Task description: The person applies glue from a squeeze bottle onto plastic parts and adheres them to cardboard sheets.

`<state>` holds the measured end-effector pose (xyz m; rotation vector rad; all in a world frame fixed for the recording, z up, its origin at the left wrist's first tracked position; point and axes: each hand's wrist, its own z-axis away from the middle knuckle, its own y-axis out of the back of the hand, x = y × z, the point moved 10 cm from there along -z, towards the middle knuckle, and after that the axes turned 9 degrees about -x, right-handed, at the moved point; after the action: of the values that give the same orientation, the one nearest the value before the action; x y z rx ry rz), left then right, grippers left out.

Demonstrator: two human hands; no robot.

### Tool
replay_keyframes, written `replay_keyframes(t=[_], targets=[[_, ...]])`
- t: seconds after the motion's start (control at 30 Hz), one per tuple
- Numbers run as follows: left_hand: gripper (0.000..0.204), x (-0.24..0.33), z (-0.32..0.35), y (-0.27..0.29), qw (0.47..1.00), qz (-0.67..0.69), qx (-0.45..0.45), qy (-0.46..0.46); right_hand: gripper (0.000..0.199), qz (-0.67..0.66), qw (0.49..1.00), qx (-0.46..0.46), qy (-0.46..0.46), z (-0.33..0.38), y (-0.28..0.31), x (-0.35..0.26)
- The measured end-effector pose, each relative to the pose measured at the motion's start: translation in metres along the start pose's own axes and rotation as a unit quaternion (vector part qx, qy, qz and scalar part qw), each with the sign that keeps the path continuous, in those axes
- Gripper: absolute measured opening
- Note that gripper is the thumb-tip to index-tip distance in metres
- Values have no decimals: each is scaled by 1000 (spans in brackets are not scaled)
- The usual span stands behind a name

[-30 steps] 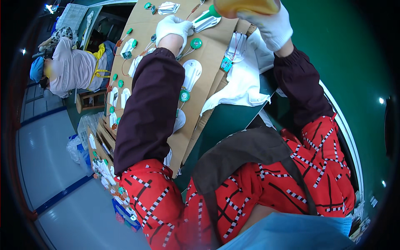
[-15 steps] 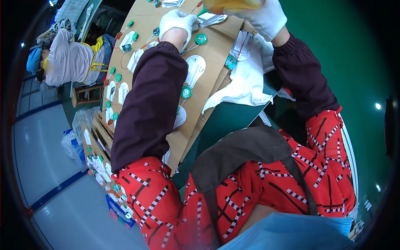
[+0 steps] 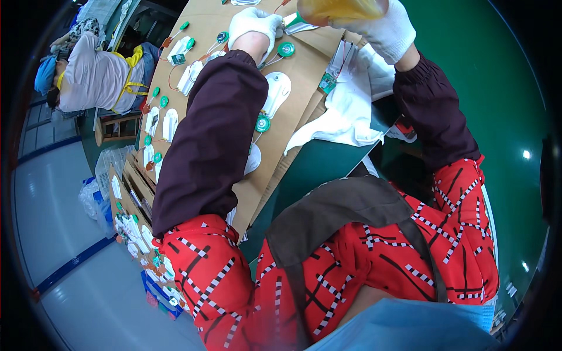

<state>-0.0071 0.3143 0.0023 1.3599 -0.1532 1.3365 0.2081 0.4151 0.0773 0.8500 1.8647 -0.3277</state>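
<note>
On the near side of the right hand's fingers, a white cloth point(image 3: 342, 120) lies crumpled. A rounded white casing point(image 3: 278, 93) rests on the cardboard point(image 3: 304, 73) nearer than the left fingers, with a green disc point(image 3: 285, 50) between. The gloved left hand point(image 3: 253, 28) has its fingers curled in — whether they pinch anything, I cannot tell. The gloved right hand point(image 3: 389, 32) grasps a tilted amber bottle point(image 3: 342, 8), its green nozzle point(image 3: 296, 25) slanting down just beside the left fingertips. Far left of both hands' fingers, a co-worker point(image 3: 96, 79) leans.
</note>
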Motion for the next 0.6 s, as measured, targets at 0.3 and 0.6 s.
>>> replay_keyframes(t=[0.3,0.6], targets=[[18,-8,-1,-3,1000,-14,8,2,74,-160,987,17,-3,-1,1,16],[17,-7,-7,-8,1000,7,5,-22,74,-22,999,28,34,-6,1,10]])
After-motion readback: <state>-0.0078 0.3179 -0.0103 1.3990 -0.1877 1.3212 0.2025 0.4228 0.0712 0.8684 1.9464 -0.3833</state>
